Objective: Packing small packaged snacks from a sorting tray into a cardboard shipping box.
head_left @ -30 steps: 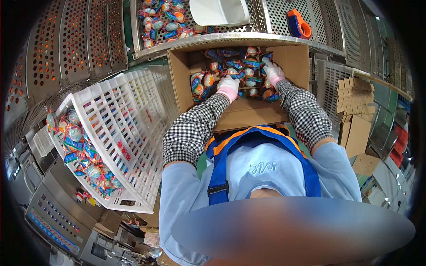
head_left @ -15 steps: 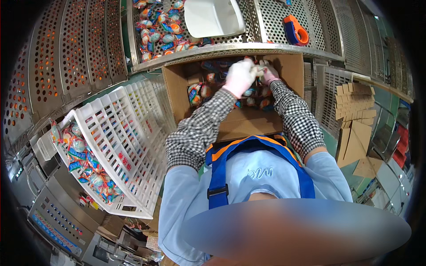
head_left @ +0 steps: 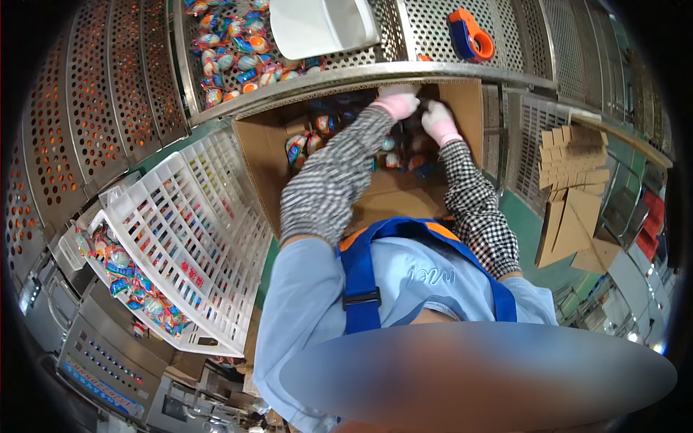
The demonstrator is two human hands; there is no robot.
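Both of my hands, in white and pink gloves, are inside an open cardboard box (head_left: pixel 256 148). My left hand (head_left: pixel 397 101) is at the far wall of the box, smeared by motion, its fingers not clear. A short gap to the right, my right hand (head_left: pixel 438 123) has its fingers curled in; what they hold, if anything, cannot be made out. Below them lie several round pieces in clear, colourful twist wrappers, and one wrapped piece (head_left: pixel 296 149) shows by the left wall. My forearms cover part of the box.
Beyond the box is a perforated metal table (head_left: pixel 505 68) with a heap of wrapped pieces (head_left: pixel 245 47), a white tub (head_left: pixel 317 29) and an orange-and-blue tape dispenser (head_left: pixel 473 40). A tilted white crate (head_left: pixel 191 231) of wrapped pieces stands left. Cardboard dividers (head_left: pixel 574 159) are stacked right.
My hands, close together before, have moved apart. The left has gone toward the far wall of the box; the right is a little lower in it. The whole view has shifted slightly.
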